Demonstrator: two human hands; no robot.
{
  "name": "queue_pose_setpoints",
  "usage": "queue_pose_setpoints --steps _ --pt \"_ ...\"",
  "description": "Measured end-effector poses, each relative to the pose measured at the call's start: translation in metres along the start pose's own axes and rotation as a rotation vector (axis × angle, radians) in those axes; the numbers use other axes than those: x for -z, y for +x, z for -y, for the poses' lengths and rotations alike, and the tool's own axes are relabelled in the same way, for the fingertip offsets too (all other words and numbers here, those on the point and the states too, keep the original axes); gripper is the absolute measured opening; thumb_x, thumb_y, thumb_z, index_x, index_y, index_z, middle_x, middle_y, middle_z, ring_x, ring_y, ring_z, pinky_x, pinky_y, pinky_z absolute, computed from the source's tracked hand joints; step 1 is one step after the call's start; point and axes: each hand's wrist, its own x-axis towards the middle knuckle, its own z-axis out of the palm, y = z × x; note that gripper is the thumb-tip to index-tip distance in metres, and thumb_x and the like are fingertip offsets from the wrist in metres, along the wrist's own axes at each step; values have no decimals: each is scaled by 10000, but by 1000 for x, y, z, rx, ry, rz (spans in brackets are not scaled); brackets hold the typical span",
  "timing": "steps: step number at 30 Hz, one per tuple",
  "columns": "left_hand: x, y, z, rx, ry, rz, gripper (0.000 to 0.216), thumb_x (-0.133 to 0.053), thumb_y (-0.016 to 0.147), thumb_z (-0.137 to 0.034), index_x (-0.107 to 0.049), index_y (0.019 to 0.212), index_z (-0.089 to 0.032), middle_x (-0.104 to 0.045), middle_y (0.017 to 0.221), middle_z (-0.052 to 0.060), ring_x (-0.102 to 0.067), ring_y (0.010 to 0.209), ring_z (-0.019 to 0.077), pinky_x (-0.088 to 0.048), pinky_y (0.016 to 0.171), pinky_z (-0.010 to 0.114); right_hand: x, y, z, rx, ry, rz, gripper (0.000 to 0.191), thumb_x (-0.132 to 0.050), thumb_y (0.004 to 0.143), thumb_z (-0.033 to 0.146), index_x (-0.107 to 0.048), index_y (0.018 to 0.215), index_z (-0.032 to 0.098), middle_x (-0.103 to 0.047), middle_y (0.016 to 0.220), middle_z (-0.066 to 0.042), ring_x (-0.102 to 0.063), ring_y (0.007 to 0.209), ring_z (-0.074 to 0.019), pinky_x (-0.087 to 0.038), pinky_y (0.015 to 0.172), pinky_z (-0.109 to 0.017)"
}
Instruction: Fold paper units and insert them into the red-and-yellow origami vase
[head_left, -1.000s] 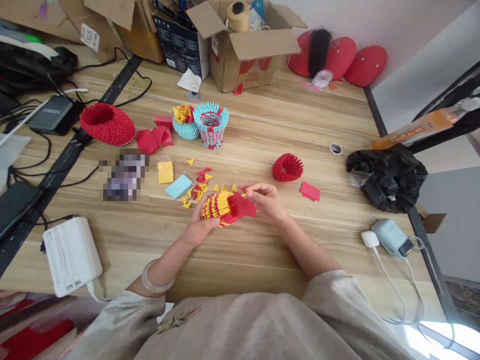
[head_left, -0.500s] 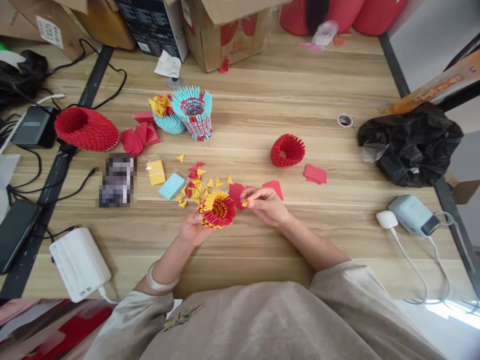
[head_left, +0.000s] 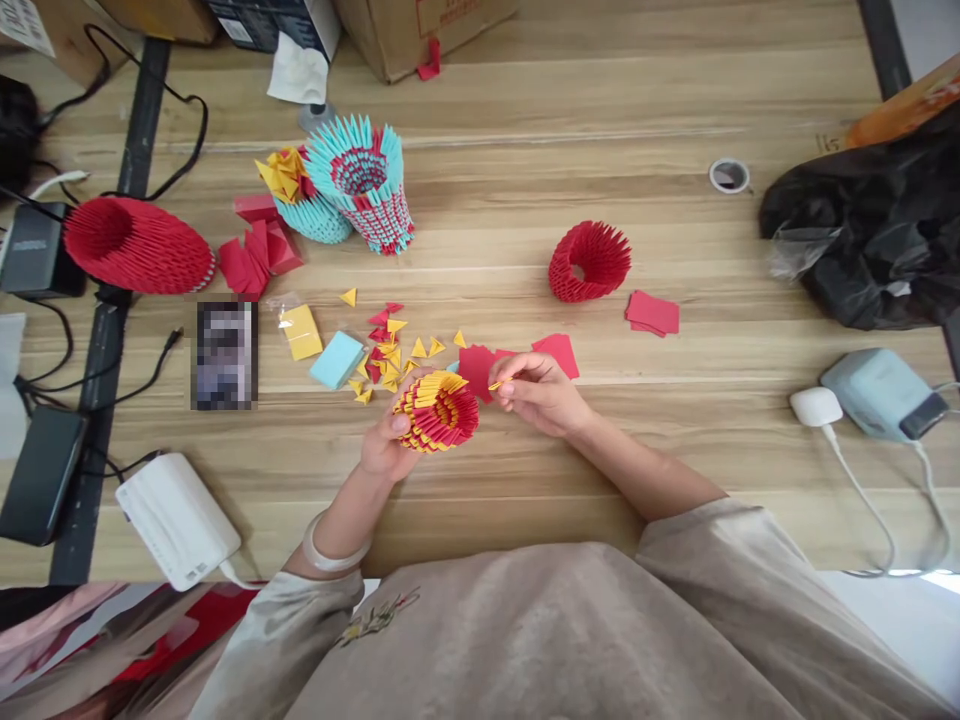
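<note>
My left hand (head_left: 388, 440) grips a small round cup of folded paper pieces, the red-and-yellow origami cup (head_left: 442, 412), by its left side, with the open rim tilted toward the right. Pinched between the thumb and fingers of my right hand (head_left: 546, 392) is a small yellow folded paper piece (head_left: 495, 386), a short gap to the right of the cup. Several loose yellow paper triangles (head_left: 390, 352) and some red ones lie just beyond the cup. Red paper slips (head_left: 475, 372) lie flat behind my right hand.
A red origami cup (head_left: 589, 262) stands at the back right beside red slips (head_left: 652, 313). At the back left are a turquoise-and-red vase (head_left: 367, 190), a red origami vase (head_left: 139, 245), yellow paper (head_left: 301, 332) and blue paper (head_left: 337, 360). A black bag (head_left: 877, 230) sits far right.
The view has tilted down and come closer to the table. The cup in my left hand has turned slightly, its rim facing more to the right. My right hand still pinches the yellow piece.
</note>
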Motion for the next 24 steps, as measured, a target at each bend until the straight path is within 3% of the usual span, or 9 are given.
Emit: queue_pose_setpoints --steps 4,9,15,24 --pt "-3 -1 0 19 -98 -69 650 -776 505 -532 -589 1021 -184 -683 911 96 -663 905 305 -551 806 452 1 -1 0 -16 -9 27 142 -839 593 189 -727 678 175 -709 750 -5 -637 619 -81 -535 607 -219" --pt "-2 -2 4 -42 -152 -49 569 -816 506 -445 -603 969 -190 -678 838 50 -678 819 256 -558 775 384 0 -3 -3 -46 -30 50 133 -843 575 141 -749 665 170 -733 744 -23 -659 632 -93 -540 604 -215" --pt "-1 -3 8 -104 -136 53 526 -793 561 -450 -630 987 -190 -678 931 82 -666 926 286 -549 799 393 -2 -4 -7 -120 -6 65 134 -846 586 172 -759 687 166 -750 727 -32 -675 649 -93 -531 609 -191" --pt "0 -3 9 -110 -56 36 563 -784 523 -501 -595 962 -204 -656 963 91 -653 934 314 -545 763 414 -4 -5 -6 -179 2 56 156 -862 560 180 -749 667 171 -748 697 -13 -667 599 -81 -540 591 -192"
